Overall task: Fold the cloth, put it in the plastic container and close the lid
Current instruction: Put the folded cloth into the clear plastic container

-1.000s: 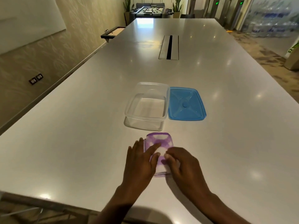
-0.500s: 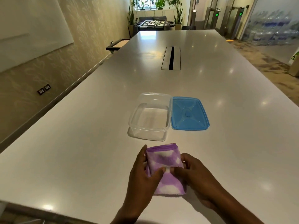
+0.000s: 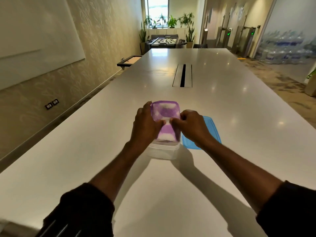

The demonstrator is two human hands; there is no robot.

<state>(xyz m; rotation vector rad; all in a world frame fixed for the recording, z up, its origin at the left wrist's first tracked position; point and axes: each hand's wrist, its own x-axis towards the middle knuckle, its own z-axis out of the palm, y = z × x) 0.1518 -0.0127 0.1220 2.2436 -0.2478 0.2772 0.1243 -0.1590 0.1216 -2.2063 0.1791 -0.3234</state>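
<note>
Two of the three steps look nearly done: the purple cloth (image 3: 165, 120) is folded into a compact pad and held over the clear plastic container (image 3: 162, 151), which stands on the table (image 3: 239, 134). Left hand (image 3: 145, 125) and right hand (image 3: 193, 127) each keep a pinching grip on its sides. Whether it already sits inside is unclear. Remaining: release it, then fit the blue lid (image 3: 211, 130), lying just right of the container.
</note>
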